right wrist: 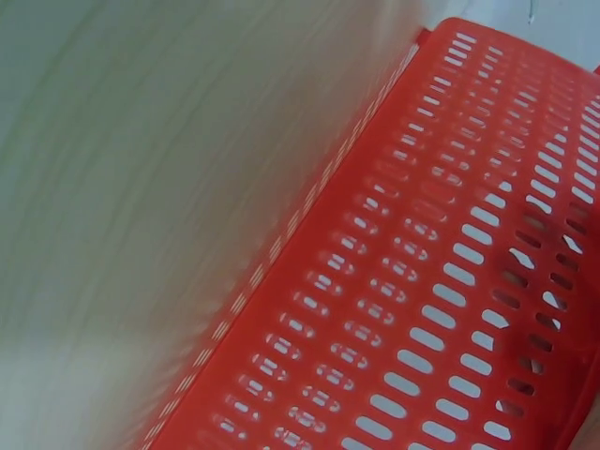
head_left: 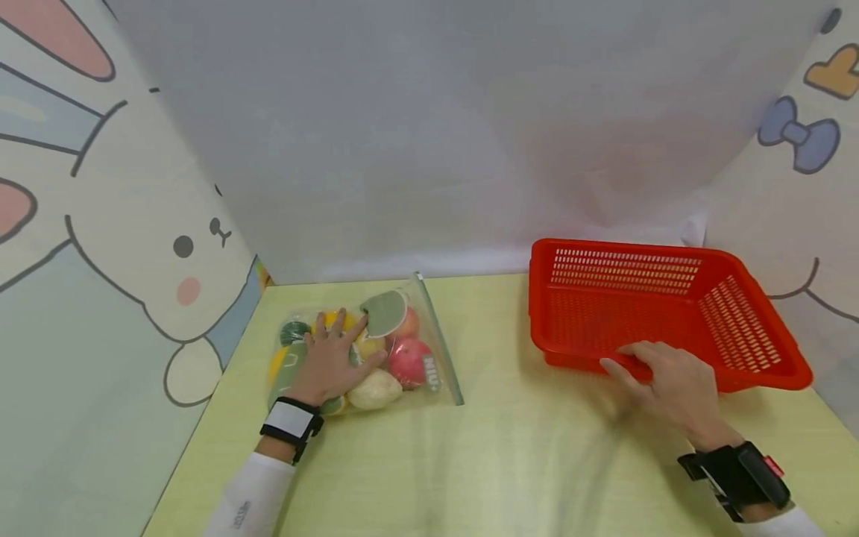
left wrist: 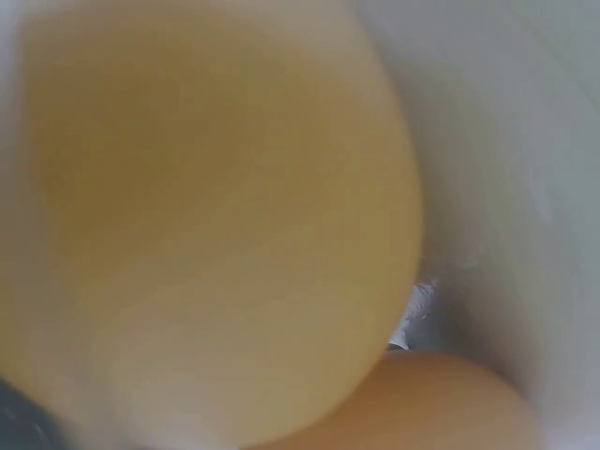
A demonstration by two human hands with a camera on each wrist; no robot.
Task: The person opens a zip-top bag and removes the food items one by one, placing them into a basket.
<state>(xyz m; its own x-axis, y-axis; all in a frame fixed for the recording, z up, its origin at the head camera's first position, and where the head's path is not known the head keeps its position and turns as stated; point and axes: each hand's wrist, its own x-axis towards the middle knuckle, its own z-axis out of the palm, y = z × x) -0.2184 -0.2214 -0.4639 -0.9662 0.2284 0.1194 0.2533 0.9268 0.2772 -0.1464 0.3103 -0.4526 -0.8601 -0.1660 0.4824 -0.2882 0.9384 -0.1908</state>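
A clear zip bag (head_left: 429,321) of toy fruit and vegetables lies on the table at the left. My left hand (head_left: 330,365) rests on top of it with fingers spread. Inside the bag show a red piece (head_left: 411,362), a pale piece (head_left: 376,389) and a dark green one (head_left: 294,333). Close in the left wrist view is a blurred yellow round piece (left wrist: 225,234). On the right my right hand (head_left: 674,384) grips the near rim of a red plastic basket (head_left: 624,302), thumb outside. The slotted basket wall (right wrist: 375,281) fills much of the right wrist view.
The pale yellow table (head_left: 483,447) runs back to a white wall sheet (head_left: 470,149). Cartoon-printed panels stand at the left (head_left: 134,298) and right (head_left: 785,209) sides. The basket's right end is close to the right panel.
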